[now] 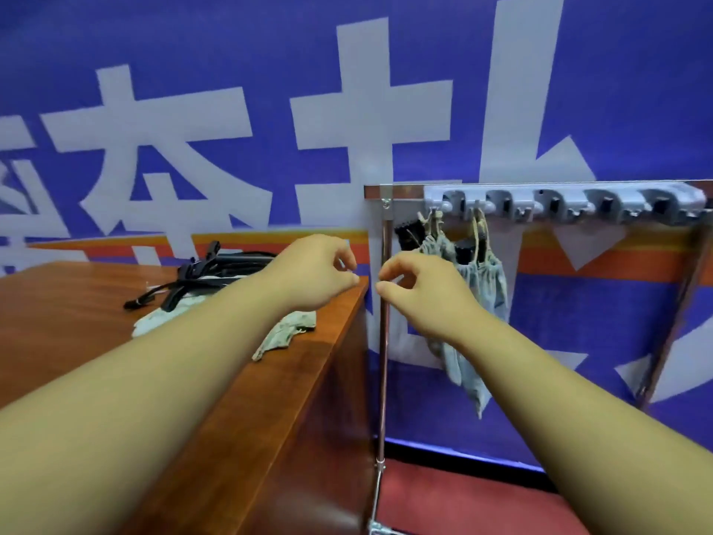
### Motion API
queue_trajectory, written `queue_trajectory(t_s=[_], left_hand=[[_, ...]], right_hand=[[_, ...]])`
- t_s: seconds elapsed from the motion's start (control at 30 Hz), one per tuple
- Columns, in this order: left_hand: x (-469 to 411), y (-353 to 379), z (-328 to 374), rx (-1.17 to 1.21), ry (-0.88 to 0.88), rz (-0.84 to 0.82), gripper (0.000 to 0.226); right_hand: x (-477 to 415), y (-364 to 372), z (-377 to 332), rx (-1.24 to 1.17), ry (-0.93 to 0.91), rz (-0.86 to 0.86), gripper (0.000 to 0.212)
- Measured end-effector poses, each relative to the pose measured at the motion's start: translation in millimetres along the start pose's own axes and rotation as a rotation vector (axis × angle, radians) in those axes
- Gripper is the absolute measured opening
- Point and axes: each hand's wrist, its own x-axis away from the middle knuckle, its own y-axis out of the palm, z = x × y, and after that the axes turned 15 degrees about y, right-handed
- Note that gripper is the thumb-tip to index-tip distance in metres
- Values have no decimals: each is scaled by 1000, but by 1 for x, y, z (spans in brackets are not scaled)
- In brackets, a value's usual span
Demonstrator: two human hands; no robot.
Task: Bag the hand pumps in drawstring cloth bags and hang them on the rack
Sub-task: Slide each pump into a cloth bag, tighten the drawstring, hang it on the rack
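Note:
Two pale blue cloth bags hang by their drawstrings from the left hooks of the grey hook rack (559, 205). The first bag (435, 244) and the second bag (484, 281) each show a black pump end sticking out of the top. Several black hand pumps (216, 266) lie in a pile on the wooden table (69, 314), with loose cloth bags (287, 334) beside them. My left hand (320, 272) hovers over the table's right corner. My right hand (420, 293) hovers just left of the hanging bags. The fingers of both hands are loosely curled and hold nothing that I can see.
The rack's metal upright pole (384, 361) stands right against the table's right edge, between my hands. Several hooks to the right of the hung bags are free. A blue banner wall is behind, and red floor (463, 503) lies below the rack.

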Motion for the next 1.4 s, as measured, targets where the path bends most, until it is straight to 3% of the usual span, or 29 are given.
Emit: queue_trajectory(t_s=[0.27,0.5,0.93,1.23,1.4], left_hand=[[159,-39,-86,47,-205,39,13],[245,-18,-161,83,-380,65,9],[261,15,-216,95,-293,57,33],[260,17,-214,93,-273,51,26],[256,17,-212,79,-276,39,19]], right_hand=[[56,102,-80,2,-153,-314,6],[77,182,-103,80,-116,-472,8],[54,260,-117,340,-248,-527,15],[46,260,-122,439,-281,-570,15],[44,250,-129,494,-237,-619,28]])
